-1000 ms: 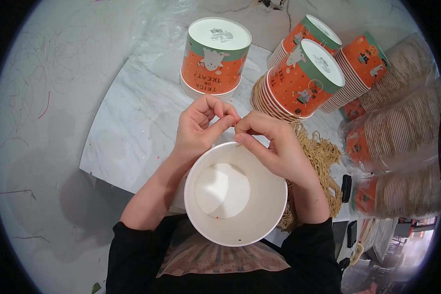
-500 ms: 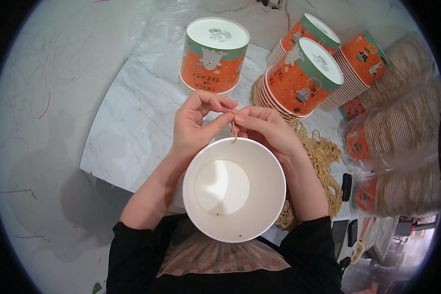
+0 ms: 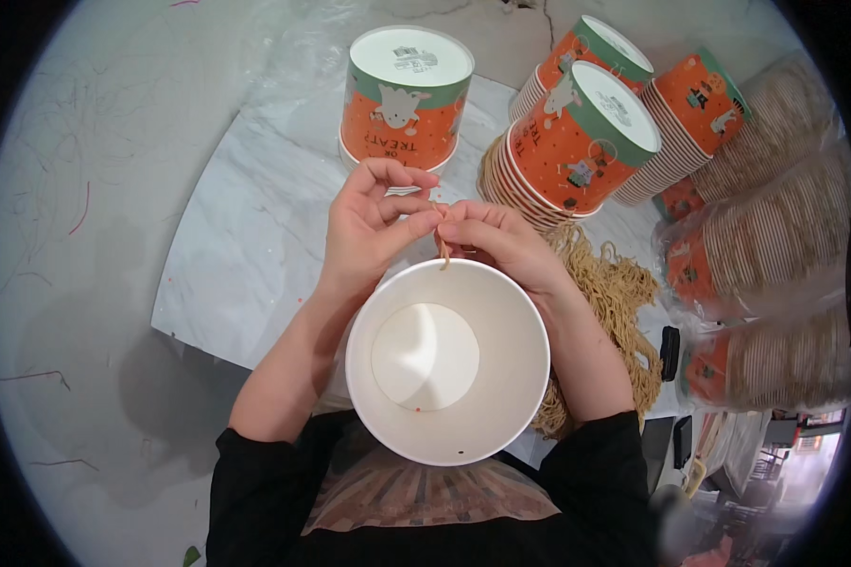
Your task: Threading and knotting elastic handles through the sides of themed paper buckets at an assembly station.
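Observation:
A white-lined paper bucket [image 3: 511,378] rests in front of my body with its mouth toward me. There is a small dark hole near its near rim, and a tiny orange speck lies inside. At the far rim a tan cord [image 3: 445,253] hangs over the edge. Both hands meet there: my left hand [image 3: 364,236] pinches the cord between thumb and a finger, its index finger raised. Thumb and fingers of my right hand [image 3: 506,244] are closed on the same cord, right beside the left fingertips. The cord's exact path between the fingers is hidden.
A heap of tan cords [image 3: 615,302] lies right of my right forearm on the marbled table [image 3: 227,246]. Upside-down orange and green buckets [image 3: 402,113] stand beyond my hands. More stacked buckets [image 3: 577,142] and plastic-wrapped stacks [image 3: 756,255] fill the right side.
My hands and the bucket stay together at nearly the same place, shifted slightly left and up in the view. The left fingers have moved a little against the cord.

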A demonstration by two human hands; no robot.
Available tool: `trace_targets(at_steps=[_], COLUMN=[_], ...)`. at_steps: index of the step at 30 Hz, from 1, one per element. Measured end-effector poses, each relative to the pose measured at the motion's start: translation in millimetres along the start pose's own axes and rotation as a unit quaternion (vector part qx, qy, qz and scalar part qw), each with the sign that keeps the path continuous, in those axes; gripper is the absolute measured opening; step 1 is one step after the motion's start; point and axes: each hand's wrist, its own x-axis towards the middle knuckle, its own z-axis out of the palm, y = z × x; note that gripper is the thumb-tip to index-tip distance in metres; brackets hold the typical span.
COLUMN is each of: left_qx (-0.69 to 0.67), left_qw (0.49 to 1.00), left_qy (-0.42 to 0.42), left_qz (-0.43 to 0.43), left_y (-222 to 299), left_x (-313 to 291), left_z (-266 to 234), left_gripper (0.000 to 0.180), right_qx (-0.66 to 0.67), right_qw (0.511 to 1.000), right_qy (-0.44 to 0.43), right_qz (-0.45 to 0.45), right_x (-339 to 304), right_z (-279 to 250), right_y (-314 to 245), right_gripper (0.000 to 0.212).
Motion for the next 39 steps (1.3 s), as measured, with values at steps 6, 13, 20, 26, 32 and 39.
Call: trace_targets(at_steps=[6, 13, 20, 26, 32, 39], left_qx=[-0.101, -0.132, -0.148, -0.154, -0.153, -0.149], left_qw=[0.993, 0.983, 0.977, 0.971, 0.971, 0.968], left_qy=[0.020, 0.083, 0.087, 0.071, 0.074, 0.101], left_qz=[-0.050, -0.095, -0.126, -0.166, -0.170, -0.177], left_y=[-11.2, -6.4, -5.4, -3.8, -9.4, -12.1], left_x=[1.1, 2.4, 3.1, 2.2, 2.0, 2.3], left_z=[-5.4, -8.6, -10.5, -9.6, -12.3, -13.0], left_gripper=[0.041, 0.034, 0.031, 0.030, 0.032, 0.032], right_qx=[-0.001, 0.027, 0.038, 0.051, 0.023, 0.084], right_qw=[1.000, 0.997, 0.993, 0.993, 0.994, 0.993], right_qy=[-0.013, -0.062, -0.062, -0.049, -0.047, -0.035], right_qz=[0.001, 0.039, 0.094, 0.092, 0.097, 0.081], right_x=[1.1, 3.1, 2.9, 4.9, 3.9, 9.0], right_z=[-4.0, -10.2, -6.5, -9.3, -4.6, -5.8], right_y=[2.7, 6.4, -0.7, 3.9, 1.0, 6.0], right_gripper=[0.006, 0.006, 0.012, 0.016, 0.015, 0.016])
